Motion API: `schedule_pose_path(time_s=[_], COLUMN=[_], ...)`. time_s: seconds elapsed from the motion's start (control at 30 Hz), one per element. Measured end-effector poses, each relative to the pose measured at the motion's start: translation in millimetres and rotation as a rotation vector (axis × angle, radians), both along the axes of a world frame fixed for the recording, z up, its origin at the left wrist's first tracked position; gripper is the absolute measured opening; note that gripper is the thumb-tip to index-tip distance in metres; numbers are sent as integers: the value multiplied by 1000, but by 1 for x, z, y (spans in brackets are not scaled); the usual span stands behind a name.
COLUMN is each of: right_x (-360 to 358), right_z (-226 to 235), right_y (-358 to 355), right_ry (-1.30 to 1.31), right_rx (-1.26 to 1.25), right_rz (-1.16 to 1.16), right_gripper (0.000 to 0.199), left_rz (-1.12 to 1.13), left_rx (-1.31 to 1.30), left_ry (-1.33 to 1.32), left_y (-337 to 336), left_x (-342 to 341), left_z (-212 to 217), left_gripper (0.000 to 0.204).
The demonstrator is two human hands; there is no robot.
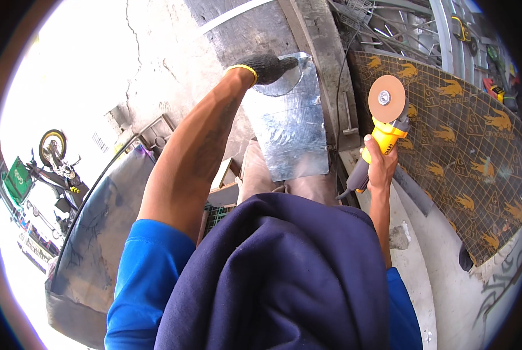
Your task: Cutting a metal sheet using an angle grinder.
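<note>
My left hand [267,69], in a black glove with a yellow cuff, lies over the far part of a shiny silver metal sheet [293,137]. One finger stretches to the right across it; the other fingers are hard to make out. Beside the hand, a curved line like part of a circle shows on the sheet, whose near end lies over my legs. My bare right hand [382,166] is wrapped round the body of a yellow and grey angle grinder [383,137]. Its round reddish-brown disc [386,99] points up and away, off to the right of the sheet.
A dark board [447,140] with printed orange figures leans at the right. Metal bars [383,29] lie behind it. A concrete beam [316,52] runs beside the sheet. At left are a dark covered surface [109,233] and, farther off, a motorbike [57,175].
</note>
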State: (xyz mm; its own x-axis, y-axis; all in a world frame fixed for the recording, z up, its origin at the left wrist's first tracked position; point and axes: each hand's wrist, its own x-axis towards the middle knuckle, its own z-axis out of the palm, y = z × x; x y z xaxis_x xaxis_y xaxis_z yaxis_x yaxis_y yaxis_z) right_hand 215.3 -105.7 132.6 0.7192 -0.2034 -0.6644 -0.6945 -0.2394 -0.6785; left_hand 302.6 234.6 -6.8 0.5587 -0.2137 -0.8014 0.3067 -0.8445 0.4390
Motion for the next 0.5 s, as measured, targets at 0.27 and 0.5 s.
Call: schedule_pose_path(time_s=[0.27, 0.5], right_x=[2, 4], right_z=[-2, -6], right_y=[2, -9], right_ry=[3, -28], right_rx=[-47, -81], right_rz=[40, 112], right_gripper=[45, 50], left_rz=[44, -39], left_rx=[9, -59], left_ry=[-12, 493], left_y=[2, 41], left_x=[-22, 4], left_z=[-14, -3], left_gripper=[81, 80])
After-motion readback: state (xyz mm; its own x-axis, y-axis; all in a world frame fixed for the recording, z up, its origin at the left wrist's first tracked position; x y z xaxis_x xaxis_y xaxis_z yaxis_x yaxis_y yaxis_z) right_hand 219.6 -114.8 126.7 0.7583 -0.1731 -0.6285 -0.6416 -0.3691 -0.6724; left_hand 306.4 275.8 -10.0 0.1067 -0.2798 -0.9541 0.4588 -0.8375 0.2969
